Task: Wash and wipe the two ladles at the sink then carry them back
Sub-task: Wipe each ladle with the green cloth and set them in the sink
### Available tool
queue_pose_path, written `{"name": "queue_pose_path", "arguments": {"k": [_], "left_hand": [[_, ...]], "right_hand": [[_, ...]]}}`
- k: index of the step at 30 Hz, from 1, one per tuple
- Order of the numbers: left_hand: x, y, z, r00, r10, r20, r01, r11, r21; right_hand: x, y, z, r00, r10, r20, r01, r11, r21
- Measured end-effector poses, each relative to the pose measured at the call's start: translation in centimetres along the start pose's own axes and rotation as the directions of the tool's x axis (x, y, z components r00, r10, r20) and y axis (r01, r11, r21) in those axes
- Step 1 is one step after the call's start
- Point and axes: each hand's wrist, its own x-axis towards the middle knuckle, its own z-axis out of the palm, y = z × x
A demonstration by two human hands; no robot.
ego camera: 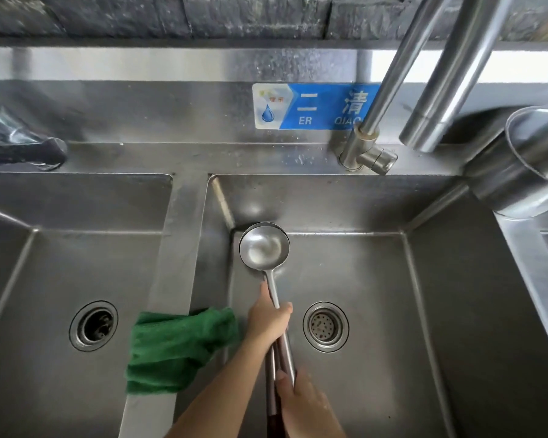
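A steel ladle [264, 247] lies bowl-up over the right sink basin [377, 311], near its far left corner. My left hand [268, 320] grips its thin shaft partway down. My right hand [307, 406] holds the handles lower, close to the bottom edge. Between the hands two handles run side by side: a steel one and a darker reddish one [271, 393] that belongs to a second ladle. That ladle's bowl is not visible. A green cloth [178, 349] hangs over the divider between the two basins, just left of my left hand.
The right basin's drain strainer [326, 327] sits right of the handles. The left basin has an open drain [93, 325]. A steel faucet [369, 150] rises behind the right basin, and a black tap lever [26, 153] sits at the far left. A large steel spout [519, 165] juts in at the right.
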Motion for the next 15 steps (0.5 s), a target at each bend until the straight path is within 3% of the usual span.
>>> {"name": "queue_pose_path", "arguments": {"k": [4,7,11,15], "left_hand": [[1.3,0.0,0.0,0.991,-0.127,0.041,0.133,0.963,-0.233],[2.6,-0.3,0.2,0.974,-0.176,0.145,0.219,0.898,-0.382],[3.1,-0.6,0.4,0.964,-0.190,0.184,0.255,0.852,-0.457],[2.1,-0.1,0.2,0.968,-0.200,0.155,0.248,0.864,-0.438]], "right_hand": [[0.2,-0.1,0.7,0.997,0.064,-0.051,-0.059,0.994,0.095],[0.7,0.1,1.1,0.993,0.122,-0.001,-0.118,0.961,0.252],[0.7,0.1,0.8,0.988,0.076,0.135,-0.096,0.985,0.144],[-0.7,-0.6,-1.2,0.991,0.046,0.129,-0.065,0.987,0.148]]}}
